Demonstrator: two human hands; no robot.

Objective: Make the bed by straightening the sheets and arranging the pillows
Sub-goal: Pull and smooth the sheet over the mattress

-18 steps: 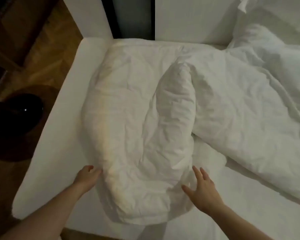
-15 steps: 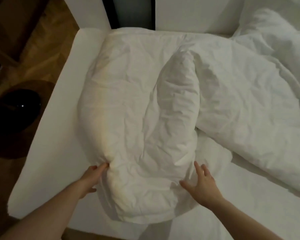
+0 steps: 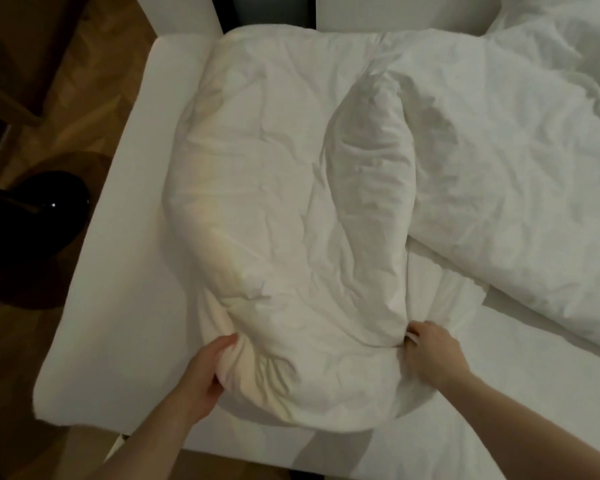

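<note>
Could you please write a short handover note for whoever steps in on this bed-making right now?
Left hand: grips the near left corner of the pillow.
Right hand: fingers curled into the fabric at the pillow's near right corner.
Pillow: lies crumpled on the left side of the mattress, with a raised fold down its middle.
Duvet: bunched on the right, its edge against the pillow.
Done: both corners are gripped.
Left: flatten and place the pillow, spread the duvet, smooth the sheet.
</note>
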